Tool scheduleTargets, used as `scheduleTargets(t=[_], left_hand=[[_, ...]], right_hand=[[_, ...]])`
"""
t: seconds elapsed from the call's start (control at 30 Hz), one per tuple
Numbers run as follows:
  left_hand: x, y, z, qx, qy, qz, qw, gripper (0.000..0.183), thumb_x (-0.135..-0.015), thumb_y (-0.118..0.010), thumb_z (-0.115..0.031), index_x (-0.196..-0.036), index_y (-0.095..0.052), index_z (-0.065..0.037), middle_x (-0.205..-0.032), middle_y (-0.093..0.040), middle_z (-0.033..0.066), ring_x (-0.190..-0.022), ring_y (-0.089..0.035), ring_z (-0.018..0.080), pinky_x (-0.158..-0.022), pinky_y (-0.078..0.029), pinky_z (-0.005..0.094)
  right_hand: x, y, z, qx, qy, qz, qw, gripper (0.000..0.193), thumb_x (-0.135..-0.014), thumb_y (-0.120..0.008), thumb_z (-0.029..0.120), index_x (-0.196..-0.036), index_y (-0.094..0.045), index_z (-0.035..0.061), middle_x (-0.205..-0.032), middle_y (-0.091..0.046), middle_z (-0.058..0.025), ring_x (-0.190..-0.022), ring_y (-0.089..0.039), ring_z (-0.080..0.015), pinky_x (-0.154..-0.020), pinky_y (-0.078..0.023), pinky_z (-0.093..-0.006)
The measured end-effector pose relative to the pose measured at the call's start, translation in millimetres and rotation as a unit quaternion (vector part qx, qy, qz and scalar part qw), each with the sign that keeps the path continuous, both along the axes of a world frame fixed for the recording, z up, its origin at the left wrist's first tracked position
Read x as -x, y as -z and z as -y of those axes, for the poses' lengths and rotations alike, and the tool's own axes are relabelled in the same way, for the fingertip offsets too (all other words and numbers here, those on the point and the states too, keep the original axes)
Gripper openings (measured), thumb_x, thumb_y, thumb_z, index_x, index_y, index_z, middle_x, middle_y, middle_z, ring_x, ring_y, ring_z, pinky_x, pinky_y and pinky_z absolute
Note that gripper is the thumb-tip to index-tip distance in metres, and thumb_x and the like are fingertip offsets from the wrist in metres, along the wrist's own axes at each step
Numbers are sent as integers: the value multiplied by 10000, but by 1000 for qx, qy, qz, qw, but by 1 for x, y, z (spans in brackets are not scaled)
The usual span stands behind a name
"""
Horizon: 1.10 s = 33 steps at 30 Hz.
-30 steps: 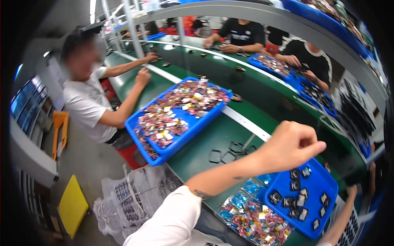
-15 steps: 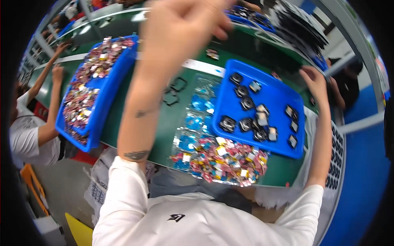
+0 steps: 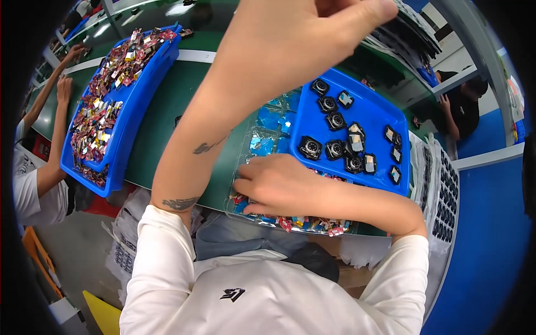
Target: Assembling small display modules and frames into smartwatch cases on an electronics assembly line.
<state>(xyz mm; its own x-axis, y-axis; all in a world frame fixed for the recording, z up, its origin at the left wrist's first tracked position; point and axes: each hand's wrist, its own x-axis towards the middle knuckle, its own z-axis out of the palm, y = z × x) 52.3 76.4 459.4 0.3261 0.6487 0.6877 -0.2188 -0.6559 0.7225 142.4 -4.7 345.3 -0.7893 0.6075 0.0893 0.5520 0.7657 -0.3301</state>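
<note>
My left hand (image 3: 296, 42) is raised at the top edge, above the far side of the table. Its thumb points right; the other fingers are mostly cut off, so anything in them is hidden. My right hand (image 3: 276, 181) reaches across a clear plastic blister tray (image 3: 249, 146) with blue pieces in its pockets. Its bent fingers are apart at the tray's left side, beside small red, yellow and silver circuit boards (image 3: 286, 223). Beyond the right forearm lies a blue tray (image 3: 379, 106) holding several black watch-like cases (image 3: 335, 121), some showing a silver back.
A long blue bin (image 3: 120, 162) heaped with small electronic parts (image 3: 92, 139) stands on the left of the green table (image 3: 153, 145). Past it a co-worker's arms (image 3: 60, 106) reach in. Sheets of black parts (image 3: 445, 201) stand at the right, near a grey metal frame (image 3: 491, 154).
My right hand has come from beyond the blue tray's right side down to the blister tray. My left hand has shifted right along the top edge. The view has moved slightly.
</note>
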Motion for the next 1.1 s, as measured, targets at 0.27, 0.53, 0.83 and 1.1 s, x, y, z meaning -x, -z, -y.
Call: scheduleTargets(t=[0.27, 0.53, 0.83, 1.1], left_hand=[[6, -9, 6, -45, 26, -18, 998, 351, -885, -639, -232, -623, -586, -4, -487, -508, -26, -430, -409, 21, -399, -290, 204], [0, 8, -10, -121, -35, -172, 977, 171, -829, -636, -112, -773, -603, 45, -656, -593, 45, -588, -519, 77, -544, -424, 231], [-13, 6, -8, 6, 82, -246, 966, 167, -845, -640, -128, -826, -635, 38, -759, -638, 46, -699, -575, 72, -632, -469, 238], [-17, 11, -14, 147, 171, -230, 947, 157, -881, -626, -119, -828, -625, 29, -785, -611, 22, -761, -566, 72, -691, -454, 218]], right_hand=[[-2, -10, -10, 26, 40, -108, 993, 144, -702, -665, 107, -796, -594, 22, -755, -596, -94, -790, -601, -241, -642, -493, -360], [-59, -55, -11, -55, 204, -363, 908, 167, -808, -619, -40, -974, -609, -24, -855, -645, -105, -778, -653, -215, -702, -531, -297], [-107, -82, -8, -294, 194, -358, 865, 165, -711, -698, -59, -847, -637, 11, -793, -654, -87, -697, -643, -209, -612, -510, -288], [-120, -84, -13, -374, 143, -323, 857, 198, -677, -688, -62, -842, -630, 30, -777, -642, -78, -678, -620, -238, -584, -492, -308]])
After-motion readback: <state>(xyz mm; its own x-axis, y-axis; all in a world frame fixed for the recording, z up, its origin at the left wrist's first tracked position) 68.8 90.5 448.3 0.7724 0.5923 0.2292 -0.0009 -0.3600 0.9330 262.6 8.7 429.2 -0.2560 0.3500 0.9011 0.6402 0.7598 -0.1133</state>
